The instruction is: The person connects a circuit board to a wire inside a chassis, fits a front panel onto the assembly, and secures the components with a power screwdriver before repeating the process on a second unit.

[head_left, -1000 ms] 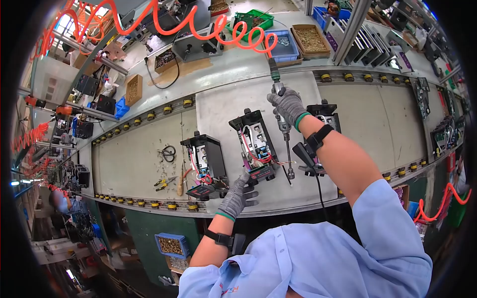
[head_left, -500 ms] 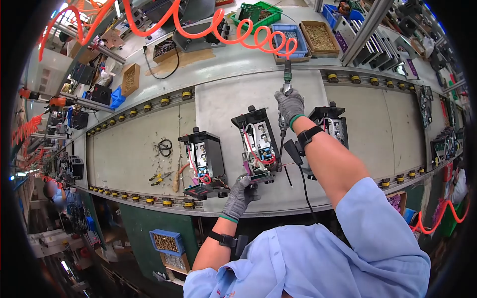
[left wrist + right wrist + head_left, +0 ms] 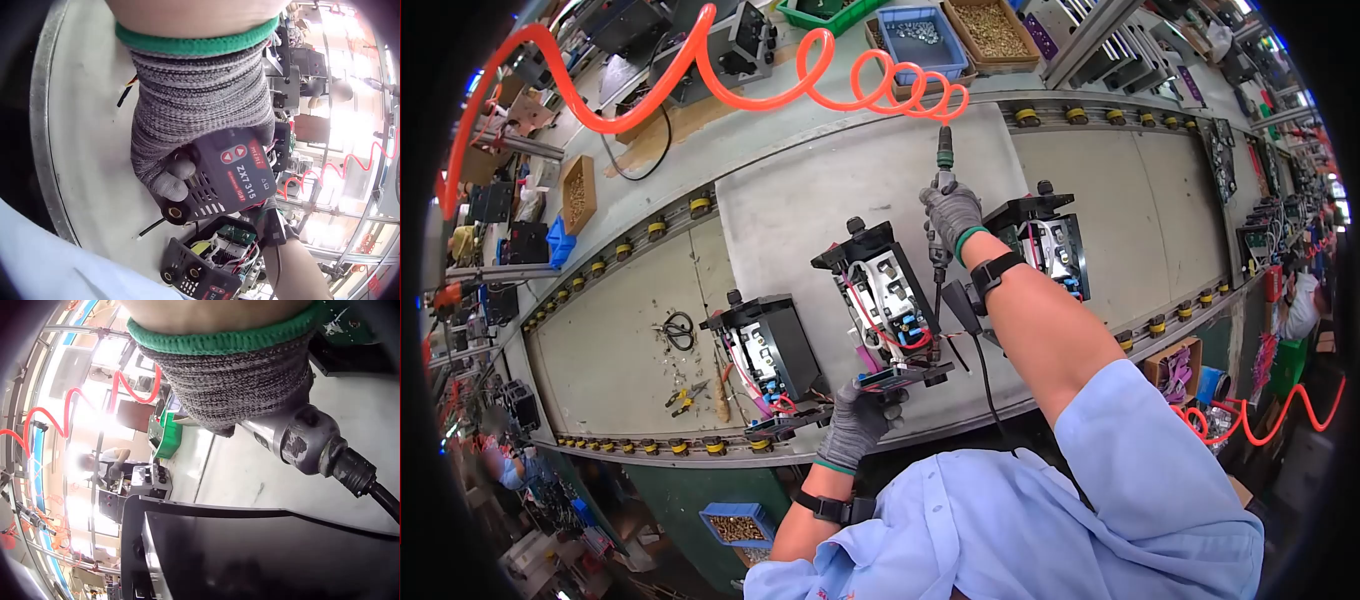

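Note:
My gloved left hand (image 3: pixel 858 425) grips the front panel (image 3: pixel 240 172) of the middle inverter welder (image 3: pixel 885 300), fingers over its vented edge; the panel reads "mini ZX7315". The welder has its cover off, showing red and white wires and a board. My gloved right hand (image 3: pixel 953 215) holds an air screwdriver (image 3: pixel 940 255) upright to the welder's right. Its long shaft reaches down to the panel's right end, where the tip overlaps the welder. In the right wrist view the screwdriver's grey body (image 3: pixel 303 440) sticks out below the glove.
A second open welder (image 3: pixel 765 345) stands left, a third (image 3: pixel 1055 245) right. Pliers (image 3: pixel 685 398) and a black cable loop (image 3: pixel 677 331) lie left among scraps. An orange coiled air hose (image 3: pixel 820 80) feeds the screwdriver. Screw bins (image 3: pixel 920 45) line the back; roller rails (image 3: pixel 655 230) border the bench.
The screwdriver's tip has gone from beside the middle welder to its front panel's right end. My left fingers, spread at the panel earlier, now curl round it. The head view has shifted.

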Demonstrator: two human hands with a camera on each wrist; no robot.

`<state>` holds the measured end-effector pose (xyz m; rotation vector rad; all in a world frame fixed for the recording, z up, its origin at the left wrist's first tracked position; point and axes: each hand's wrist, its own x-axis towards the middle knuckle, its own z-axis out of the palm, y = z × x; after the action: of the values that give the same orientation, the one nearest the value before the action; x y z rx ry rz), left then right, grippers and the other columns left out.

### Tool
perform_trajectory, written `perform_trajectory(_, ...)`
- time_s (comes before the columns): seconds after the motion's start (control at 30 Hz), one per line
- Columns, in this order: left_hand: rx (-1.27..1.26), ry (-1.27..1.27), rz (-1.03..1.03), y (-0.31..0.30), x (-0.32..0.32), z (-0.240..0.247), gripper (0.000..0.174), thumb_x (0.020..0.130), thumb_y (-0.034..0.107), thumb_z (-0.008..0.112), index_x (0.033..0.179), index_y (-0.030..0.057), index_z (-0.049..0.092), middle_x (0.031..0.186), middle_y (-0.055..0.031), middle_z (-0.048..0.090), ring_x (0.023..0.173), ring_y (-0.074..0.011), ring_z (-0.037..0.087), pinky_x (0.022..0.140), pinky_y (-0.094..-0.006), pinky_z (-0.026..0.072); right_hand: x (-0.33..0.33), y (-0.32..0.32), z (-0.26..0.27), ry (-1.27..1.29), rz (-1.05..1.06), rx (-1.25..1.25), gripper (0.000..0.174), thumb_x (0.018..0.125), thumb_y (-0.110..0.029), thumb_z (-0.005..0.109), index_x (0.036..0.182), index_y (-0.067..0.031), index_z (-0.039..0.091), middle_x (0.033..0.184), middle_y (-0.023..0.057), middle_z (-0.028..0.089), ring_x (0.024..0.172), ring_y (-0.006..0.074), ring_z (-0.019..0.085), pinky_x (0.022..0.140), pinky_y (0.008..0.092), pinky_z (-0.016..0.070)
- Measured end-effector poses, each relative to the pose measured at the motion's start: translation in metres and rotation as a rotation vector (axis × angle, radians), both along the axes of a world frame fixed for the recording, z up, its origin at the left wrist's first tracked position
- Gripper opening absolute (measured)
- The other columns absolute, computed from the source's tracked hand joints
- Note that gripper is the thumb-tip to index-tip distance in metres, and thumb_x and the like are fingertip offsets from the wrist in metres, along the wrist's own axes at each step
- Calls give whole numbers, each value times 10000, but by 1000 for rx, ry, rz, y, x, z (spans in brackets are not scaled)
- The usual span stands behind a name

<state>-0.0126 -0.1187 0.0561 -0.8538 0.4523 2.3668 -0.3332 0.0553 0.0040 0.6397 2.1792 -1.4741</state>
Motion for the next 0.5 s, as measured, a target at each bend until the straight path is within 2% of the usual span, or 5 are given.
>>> perform_trajectory(0.03,9,-11,-3,-1,-1,-1,856,711,642,777,1280,23,617,1026,-182,663,717,-221,613,686,-416,545,2,-1,-2,-19,-31,-97,169,873,-169,711,970,-109,587,742,40,598,564,184,611,510,358,523)
perform_trajectory(0.07,39,1,-4,-3,-2,-3,854,714,646,772,1269,17,617,1032,-187,661,720,-217,609,687,-410,537,3,-1,-3,-58,-65,-201,215,888,-150,707,1040,-123,557,780,51,600,570,192,609,498,342,522)
perform_trajectory(0.1,69,17,-5,-4,-3,-5,852,717,651,768,1259,11,616,1038,-193,658,722,-213,606,688,-405,529,4,0,-2,-63,-67,-195,215,888,-150,707,1040,-123,557,780,51,600,570,192,609,498,342,522)
perform_trajectory(0.27,200,3,59,1,-3,-17,836,717,642,762,1238,4,616,1055,-202,654,742,-215,604,693,-405,515,11,5,8,-198,-161,-614,267,902,-135,688,1114,-105,528,816,70,621,565,211,626,498,350,539)
perform_trajectory(0.5,267,-3,152,6,-2,-28,856,721,639,762,1251,-12,596,1029,-177,668,753,-250,625,717,-440,566,14,-4,-2,-169,-172,-453,269,906,-149,697,1100,-94,520,822,81,626,598,210,644,495,327,536)
